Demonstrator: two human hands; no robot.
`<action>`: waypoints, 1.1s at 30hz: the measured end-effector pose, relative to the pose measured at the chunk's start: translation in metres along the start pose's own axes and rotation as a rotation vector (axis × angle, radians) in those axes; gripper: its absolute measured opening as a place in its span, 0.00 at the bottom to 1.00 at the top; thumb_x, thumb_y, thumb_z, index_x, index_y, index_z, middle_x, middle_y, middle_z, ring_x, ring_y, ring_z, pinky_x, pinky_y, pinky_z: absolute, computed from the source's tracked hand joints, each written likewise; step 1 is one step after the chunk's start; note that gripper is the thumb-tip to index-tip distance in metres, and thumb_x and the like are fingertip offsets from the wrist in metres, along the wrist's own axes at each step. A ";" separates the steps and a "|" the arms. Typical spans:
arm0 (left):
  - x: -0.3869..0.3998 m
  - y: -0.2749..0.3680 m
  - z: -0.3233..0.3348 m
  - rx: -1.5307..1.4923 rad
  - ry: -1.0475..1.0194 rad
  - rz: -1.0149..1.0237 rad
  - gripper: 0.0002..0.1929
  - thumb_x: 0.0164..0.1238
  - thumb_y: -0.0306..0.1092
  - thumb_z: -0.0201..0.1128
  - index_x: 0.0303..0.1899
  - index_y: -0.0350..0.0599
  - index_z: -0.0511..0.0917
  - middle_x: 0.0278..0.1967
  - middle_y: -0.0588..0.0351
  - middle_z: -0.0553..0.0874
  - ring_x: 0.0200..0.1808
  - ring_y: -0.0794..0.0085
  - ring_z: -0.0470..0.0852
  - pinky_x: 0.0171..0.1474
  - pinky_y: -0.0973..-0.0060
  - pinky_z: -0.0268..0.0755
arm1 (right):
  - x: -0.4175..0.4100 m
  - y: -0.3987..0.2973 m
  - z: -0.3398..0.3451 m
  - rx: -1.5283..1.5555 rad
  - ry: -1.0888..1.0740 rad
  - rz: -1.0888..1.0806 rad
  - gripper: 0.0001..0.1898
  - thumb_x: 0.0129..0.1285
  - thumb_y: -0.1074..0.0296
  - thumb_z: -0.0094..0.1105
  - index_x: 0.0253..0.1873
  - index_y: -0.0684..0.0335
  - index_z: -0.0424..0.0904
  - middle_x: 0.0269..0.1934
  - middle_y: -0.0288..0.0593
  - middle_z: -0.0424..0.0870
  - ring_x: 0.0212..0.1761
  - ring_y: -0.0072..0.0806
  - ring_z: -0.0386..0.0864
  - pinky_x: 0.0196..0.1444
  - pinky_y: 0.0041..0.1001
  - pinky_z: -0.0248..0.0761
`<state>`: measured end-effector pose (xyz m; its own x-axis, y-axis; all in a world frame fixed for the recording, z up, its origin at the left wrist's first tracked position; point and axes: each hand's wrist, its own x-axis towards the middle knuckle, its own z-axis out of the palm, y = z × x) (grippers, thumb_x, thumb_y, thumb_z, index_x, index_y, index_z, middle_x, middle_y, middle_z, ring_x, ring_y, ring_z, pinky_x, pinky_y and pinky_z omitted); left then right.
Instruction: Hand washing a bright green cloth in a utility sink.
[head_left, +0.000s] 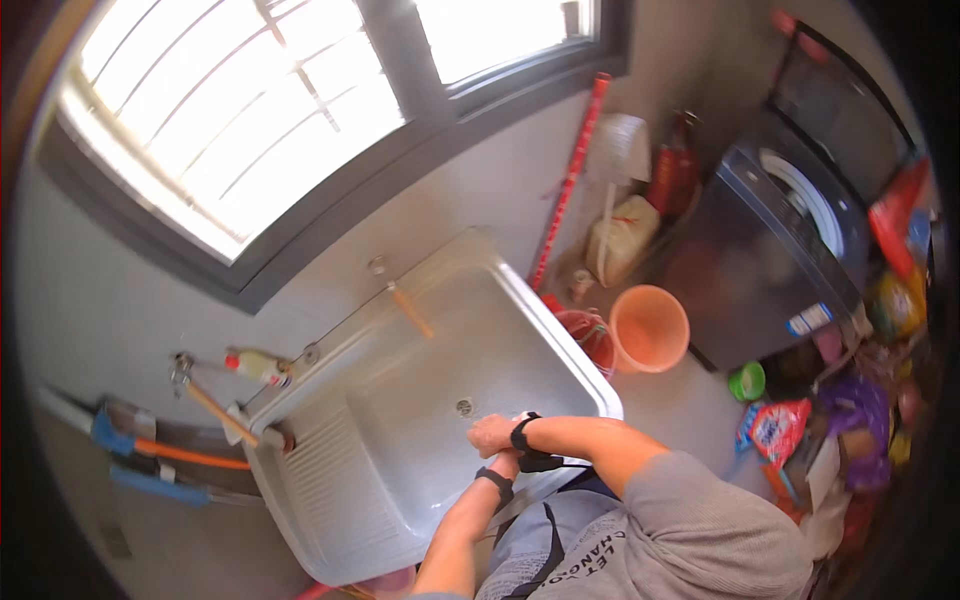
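Both my hands meet over the front edge of a large metal-grey laundry sink (420, 457). My right hand (493, 435) is closed-looking and reaches over my left hand (510, 463), whose fingers are largely hidden beneath it. Black bands circle both wrists, and something black hangs under my right wrist. Whether either hand holds anything is not visible. Just beyond my hands lies the round drain (465, 406) in the basin floor. Ribs of a washboard (341, 480) run along the sink's left side.
Wall taps with orange tubes (217, 412) (411, 311) reach over the sink. A bottle (259, 366) lies at its back edge. To the right stand a peach bucket (649, 330), a red bucket (589, 337), a green cup (747, 381) and a dark washing machine (757, 262) with its lid raised.
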<state>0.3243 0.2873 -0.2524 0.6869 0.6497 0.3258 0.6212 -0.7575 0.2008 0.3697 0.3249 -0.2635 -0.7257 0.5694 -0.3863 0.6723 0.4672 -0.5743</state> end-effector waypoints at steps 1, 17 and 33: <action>0.004 -0.004 0.003 -0.034 -0.011 0.025 0.06 0.50 0.29 0.54 0.30 0.41 0.74 0.29 0.52 0.76 0.34 0.63 0.77 0.36 0.70 0.69 | 0.002 0.002 0.002 -0.009 0.006 -0.005 0.10 0.42 0.68 0.56 0.32 0.63 0.80 0.31 0.52 0.81 0.36 0.44 0.80 0.37 0.37 0.74; -0.025 -0.028 -0.072 -0.577 0.244 -0.256 0.17 0.57 0.33 0.59 0.48 0.41 0.69 0.46 0.47 0.73 0.50 0.59 0.71 0.52 0.63 0.64 | -0.072 0.017 -0.035 1.567 0.649 0.404 0.16 0.47 0.59 0.60 0.39 0.62 0.77 0.33 0.41 0.79 0.35 0.35 0.78 0.35 0.30 0.74; -0.149 -0.118 -0.125 -1.498 0.419 -1.261 0.24 0.62 0.56 0.48 0.54 0.53 0.67 0.49 0.58 0.75 0.48 0.64 0.76 0.43 0.64 0.70 | -0.136 -0.110 -0.141 1.049 0.670 -0.650 0.21 0.61 0.53 0.51 0.55 0.58 0.69 0.45 0.44 0.75 0.49 0.34 0.73 0.49 0.32 0.68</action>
<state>0.1013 0.2720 -0.2089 -0.0547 0.8761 -0.4790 -0.3075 0.4416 0.8429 0.4147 0.2913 -0.0460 -0.4540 0.7986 0.3951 -0.3883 0.2218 -0.8945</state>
